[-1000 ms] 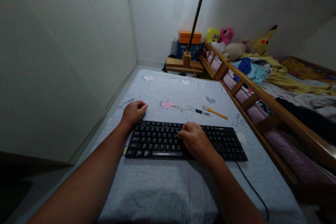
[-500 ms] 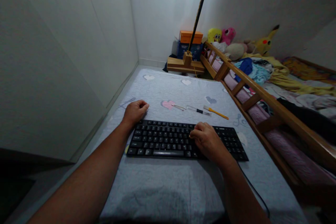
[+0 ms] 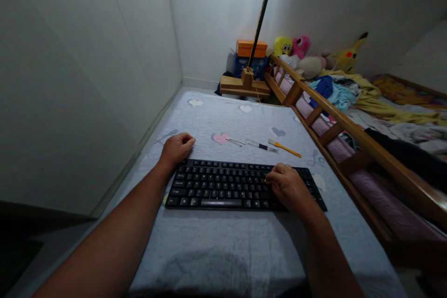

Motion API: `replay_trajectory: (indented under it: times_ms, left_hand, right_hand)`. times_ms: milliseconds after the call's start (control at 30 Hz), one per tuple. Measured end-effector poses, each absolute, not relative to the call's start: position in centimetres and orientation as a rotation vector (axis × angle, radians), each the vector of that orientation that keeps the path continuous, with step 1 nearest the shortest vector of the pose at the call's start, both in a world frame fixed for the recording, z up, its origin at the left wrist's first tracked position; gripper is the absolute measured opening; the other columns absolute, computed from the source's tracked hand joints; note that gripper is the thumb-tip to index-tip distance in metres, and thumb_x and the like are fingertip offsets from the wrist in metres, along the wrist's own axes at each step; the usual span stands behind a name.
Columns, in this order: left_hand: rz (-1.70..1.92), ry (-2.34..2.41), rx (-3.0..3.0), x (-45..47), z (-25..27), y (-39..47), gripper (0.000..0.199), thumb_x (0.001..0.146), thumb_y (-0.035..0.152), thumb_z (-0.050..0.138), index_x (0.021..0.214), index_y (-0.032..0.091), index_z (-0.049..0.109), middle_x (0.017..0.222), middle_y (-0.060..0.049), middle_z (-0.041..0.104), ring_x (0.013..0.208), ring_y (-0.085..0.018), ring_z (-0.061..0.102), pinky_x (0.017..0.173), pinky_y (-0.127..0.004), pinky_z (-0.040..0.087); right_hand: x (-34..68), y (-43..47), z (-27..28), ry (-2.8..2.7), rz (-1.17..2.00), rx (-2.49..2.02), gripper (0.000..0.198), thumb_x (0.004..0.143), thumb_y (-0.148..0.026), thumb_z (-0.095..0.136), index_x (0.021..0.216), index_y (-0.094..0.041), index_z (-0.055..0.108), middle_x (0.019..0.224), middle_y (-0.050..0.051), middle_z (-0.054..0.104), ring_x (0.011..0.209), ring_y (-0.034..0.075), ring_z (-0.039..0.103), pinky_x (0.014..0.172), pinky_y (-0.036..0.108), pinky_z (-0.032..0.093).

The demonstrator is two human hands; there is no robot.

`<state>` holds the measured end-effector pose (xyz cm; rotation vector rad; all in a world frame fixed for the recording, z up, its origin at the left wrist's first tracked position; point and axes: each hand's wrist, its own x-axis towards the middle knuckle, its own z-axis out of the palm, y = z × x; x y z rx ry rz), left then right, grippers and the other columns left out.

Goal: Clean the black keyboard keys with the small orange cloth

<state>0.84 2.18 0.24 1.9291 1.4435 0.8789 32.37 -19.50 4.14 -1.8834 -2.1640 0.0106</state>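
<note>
Black keyboard [image 3: 216, 187] is lying long-ways left-to-right under my right grip [image 3: 287, 188], can't tell if that's holding anything; left grip [image 3: 176, 150] is resting curled, far-left corner.

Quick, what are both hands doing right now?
Left hand: curled closed, nothing visible in it.
Right hand: pinched closed over the keyboard; whether it holds anything cannot be told.

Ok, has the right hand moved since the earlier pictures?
Yes, to the right: judged against the keyboard, the right hand has shifted along it from the letter keys toward the number-pad end.
</note>
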Motion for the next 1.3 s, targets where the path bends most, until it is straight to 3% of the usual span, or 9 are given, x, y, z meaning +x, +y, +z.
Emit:
replay_trajectory:
  times_ms: [500,900,1300]
  left_hand:
    - [0.847,1.471,1.941,1.0,0.7,2.0,0.031,0.074,0.047,0.055,0.072,0.020,0.068,0.071,-0.003,0.071,0.069,-0.020,0.063,0.067,-0.029,0.046]
    - [0.876,1.452,1.930,1.0,0.4,2.1,0.031,0.074,0.047,0.054,0.072,0.020,0.069,0.068,-0.003,0.069,0.067,-0.020,0.063,0.067,-0.031,0.046]
    - [0.855,1.464,1.938,1.0,0.5,2.2,0.032,0.074,0.047,0.054,0.073,0.019,0.069,0.070,-0.003,0.070,0.069,-0.020,0.063,0.068,-0.030,0.046]
  right_hand:
    - [33.3,-20.3,5.6,-2.038,0.017,-1.964,0.025,0.080,-0.001,0.056,0.081,-0.020,0.072,0.085,0.005,0.062,0.082,0.019,0.056,0.077,0.032,0.043]
    - [25.1,-17.2,5.0,-2.170,0.041,-1.677,0.020,0.089,-0.006,0.058,0.088,-0.021,0.073,0.090,0.006,0.062,0.085,0.018,0.053,0.079,0.031,0.044]
    - [25.5,-17.4,4.8,-2.168,0.010,-1.843,0.019,0.088,-0.006,0.061,0.087,-0.019,0.075,0.091,0.007,0.063,0.088,0.020,0.053,0.080,0.032,0.042]
